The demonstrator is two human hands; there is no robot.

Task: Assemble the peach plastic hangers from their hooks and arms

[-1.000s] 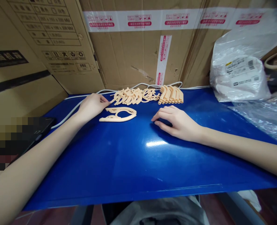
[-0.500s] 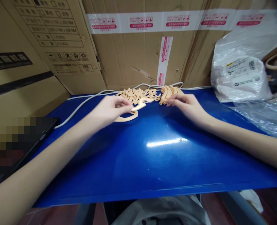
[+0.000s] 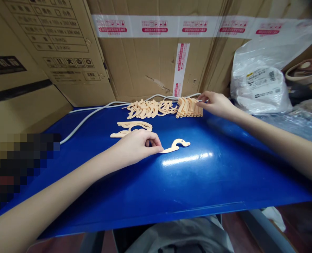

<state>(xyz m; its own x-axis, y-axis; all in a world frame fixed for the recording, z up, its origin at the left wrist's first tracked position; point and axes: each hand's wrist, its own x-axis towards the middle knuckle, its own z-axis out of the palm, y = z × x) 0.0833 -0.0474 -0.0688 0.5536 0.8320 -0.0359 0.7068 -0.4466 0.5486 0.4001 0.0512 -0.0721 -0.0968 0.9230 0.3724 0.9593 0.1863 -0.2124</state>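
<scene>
My left hand (image 3: 138, 144) rests on the blue table (image 3: 156, 186) with thumb and fingers pinched on the end of a flat peach plastic hook-shaped piece (image 3: 177, 145). Just behind that hand lie two larger peach curved pieces (image 3: 131, 127). Farther back is a loose heap of the same peach pieces (image 3: 147, 108). To its right stands a neat row of stacked peach pieces (image 3: 189, 107). My right hand (image 3: 216, 103) reaches to the right end of that row, its fingertips pinched there.
Cardboard boxes (image 3: 156, 52) wall in the back and left. A white cable (image 3: 92, 114) runs along the table's rear. White plastic bags (image 3: 261, 88) and clear film (image 3: 298, 123) crowd the right side. A dark flat object sits at the left edge.
My left hand drew one hook-shaped piece from the heap toward me and set it down on the table. My right hand moved back and right to the end of the stacked row.
</scene>
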